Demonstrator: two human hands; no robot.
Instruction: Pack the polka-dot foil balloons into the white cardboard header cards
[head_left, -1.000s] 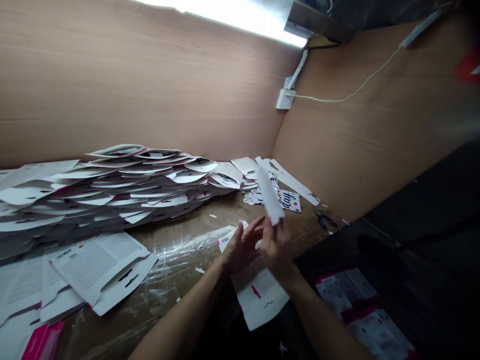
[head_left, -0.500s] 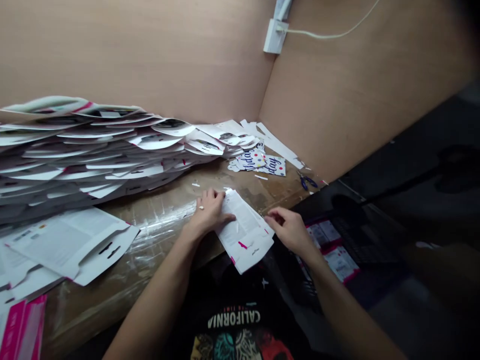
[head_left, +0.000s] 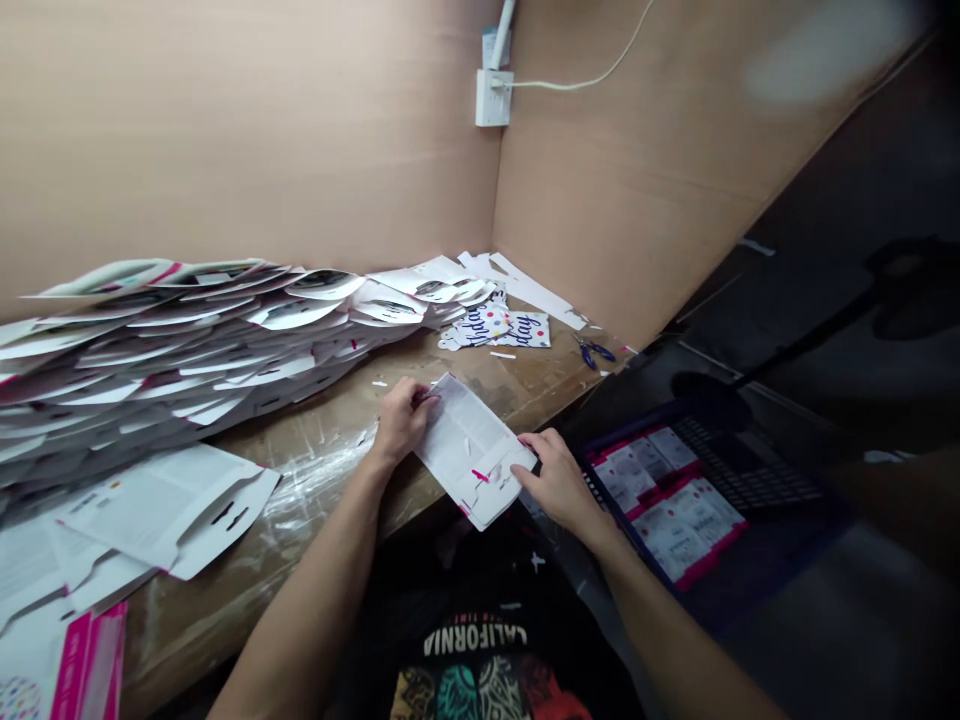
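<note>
A white printed die-cut card point(head_left: 472, 450) lies almost flat on the wooden bench, with small pink marks near its lower end. My left hand point(head_left: 403, 420) pinches its upper corner between thumb and fingers. My right hand point(head_left: 559, 483) grips the card's right end, with the fingertips on the lower edge. Part of the card is hidden under the fingers. A long heap of similar white cards point(head_left: 187, 350) lies beyond my left hand, and a loose stack of printed cards point(head_left: 165, 510) sits nearer on the left.
Birthday-lettered polka-dot card scraps point(head_left: 495, 328), white offcut strips point(head_left: 525, 288) and blue-handled snips point(head_left: 589, 351) lie in the bench's far corner. Below the bench on the right, a dark crate point(head_left: 667, 495) holds pink-and-white cards. Plywood walls point(head_left: 262, 130) rise behind.
The card has turned on the bench, and my right hand has moved from beside it onto its right end. My view has shifted, bringing the crate further into sight.
</note>
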